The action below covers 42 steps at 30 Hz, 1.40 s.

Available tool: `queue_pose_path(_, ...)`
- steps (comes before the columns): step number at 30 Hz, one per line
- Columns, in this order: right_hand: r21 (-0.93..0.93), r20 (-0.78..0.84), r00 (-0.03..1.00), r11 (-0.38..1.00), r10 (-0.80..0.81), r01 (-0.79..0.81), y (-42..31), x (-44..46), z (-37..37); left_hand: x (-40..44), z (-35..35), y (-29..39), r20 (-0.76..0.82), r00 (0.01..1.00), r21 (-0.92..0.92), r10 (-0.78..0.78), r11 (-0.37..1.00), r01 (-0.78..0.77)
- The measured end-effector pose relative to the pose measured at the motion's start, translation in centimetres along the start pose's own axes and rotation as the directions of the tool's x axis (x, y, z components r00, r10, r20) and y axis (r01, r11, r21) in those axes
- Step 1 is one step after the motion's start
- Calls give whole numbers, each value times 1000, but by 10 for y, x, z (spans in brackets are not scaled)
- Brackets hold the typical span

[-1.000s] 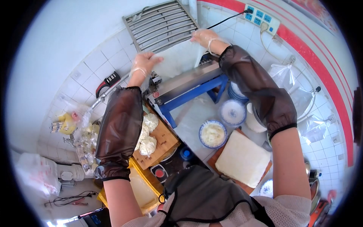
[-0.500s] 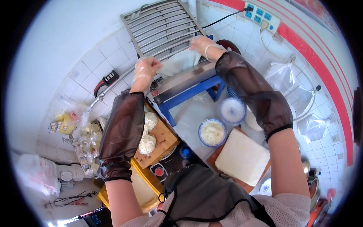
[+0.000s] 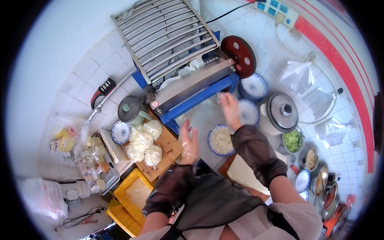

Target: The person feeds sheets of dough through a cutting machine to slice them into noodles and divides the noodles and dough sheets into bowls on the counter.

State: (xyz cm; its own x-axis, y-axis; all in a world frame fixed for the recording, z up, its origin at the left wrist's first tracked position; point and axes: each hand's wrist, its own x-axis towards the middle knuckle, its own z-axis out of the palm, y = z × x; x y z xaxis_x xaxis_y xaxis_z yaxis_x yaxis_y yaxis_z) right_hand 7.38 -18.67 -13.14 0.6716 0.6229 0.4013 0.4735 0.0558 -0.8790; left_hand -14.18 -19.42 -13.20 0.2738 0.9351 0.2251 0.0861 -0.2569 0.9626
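My left hand [image 3: 189, 142], in a clear plastic glove, is held with fingers apart beside the wooden board [image 3: 170, 146] that bears bagged white noodles [image 3: 140, 143]. My right hand [image 3: 229, 109], also gloved and slightly blurred, is above the table near the bowl of white flakes [image 3: 222, 140]; its fingers point up and nothing shows in it. Beyond both hands stands the blue-framed roller machine [image 3: 196, 86], with a white dough sheet [image 3: 182, 74] lying wavy along its top. A thick white dough slab [image 3: 246, 172] is partly behind my right sleeve.
A slatted metal rack [image 3: 168, 38] rises behind the machine, with a red wheel [image 3: 239, 57] at its right end. Stacked plates [image 3: 254, 86], a lidded pot [image 3: 282, 112] and a bowl of green shreds [image 3: 293, 140] are on the right. A yellow crate [image 3: 132, 192] is at lower left.
Both hands have let go of the white sheet and come back from the machine towards my body. The sheet has sunk into the machine's top. The view has shifted, showing more of the table.
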Motion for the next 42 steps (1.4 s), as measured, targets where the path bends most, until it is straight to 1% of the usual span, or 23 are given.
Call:
queue_pose_path(1,64,5,1000,998,7,-7,12,-9,6,-2,7,-15,-42,994,1,-97,995,97)
queue_pose_path(2,63,6,1000,998,14,-14,19,-7,15,8,12,-33,-40,994,3,-103,995,104)
queue_pose_path(4,39,85,996,999,34,-38,27,8,36,42,23,-60,-148,988,490,-50,864,117)
queue_pose_path(5,38,85,996,998,38,-41,34,20,46,56,28,-61,-146,988,491,-53,863,119)
queue_pose_path(6,-261,268,955,944,-131,202,43,36,59,71,33,-61,-116,992,564,-54,818,110)
queue_pose_path(7,-475,479,850,748,-222,463,51,45,74,85,38,-62,-88,995,633,-55,768,98)
queue_pose_path(8,-473,480,848,748,-224,465,66,43,98,97,42,-71,-91,994,633,-53,768,99)
queue_pose_path(10,-391,531,844,863,-71,319,74,36,121,111,50,-98,239,962,637,-128,768,-56)
queue_pose_path(11,-354,555,832,907,6,229,76,26,131,108,53,-94,239,962,640,-135,767,-51)
queue_pose_path(13,-312,597,792,946,124,87,82,4,138,93,65,-77,106,974,474,-200,871,127)
queue_pose_path(15,-282,628,756,959,183,2,87,-13,130,80,64,-66,137,970,330,-201,932,147)
queue_pose_path(17,-271,616,757,961,216,-54,92,-22,120,55,63,-95,-50,989,449,139,888,-103)
queue_pose_path(18,-268,600,767,960,229,-78,96,-22,115,47,63,-113,-41,991,446,131,889,-99)
queue_pose_path(21,-285,537,801,951,264,-122,109,1,109,49,59,-170,-304,952,633,46,756,165)
queue_pose_path(23,-316,502,809,936,305,-156,127,24,109,69,50,-189,-268,942,643,-201,692,330)
queue_pose_path(25,-352,497,793,917,353,-188,140,44,112,91,47,-200,-232,905,640,-356,645,417)
queue_pose_path(29,-368,520,742,895,423,-252,150,52,132,123,74,-204,-186,859,411,-477,756,509)
queue_pose_path(32,-329,573,692,897,439,-296,150,16,149,121,104,-177,-167,816,40,-554,823,567)
queue_pose_path(36,-227,606,663,894,440,-386,131,-36,136,98,106,-132,-59,815,-393,-577,763,512)
queue_pose_path(38,-198,524,723,890,450,-410,115,-46,111,87,110,-144,62,844,-526,-533,701,481)
queue_pose_path(39,-214,475,748,885,464,-413,96,-43,90,76,114,-156,152,864,-654,-479,607,452)
queue_pose_path(41,-253,348,806,875,479,-412,44,-32,44,60,131,-145,133,871,-517,-474,716,469)
queue_pose_path(42,-322,365,761,840,536,-437,13,-12,14,56,145,-101,121,891,-577,-437,700,421)
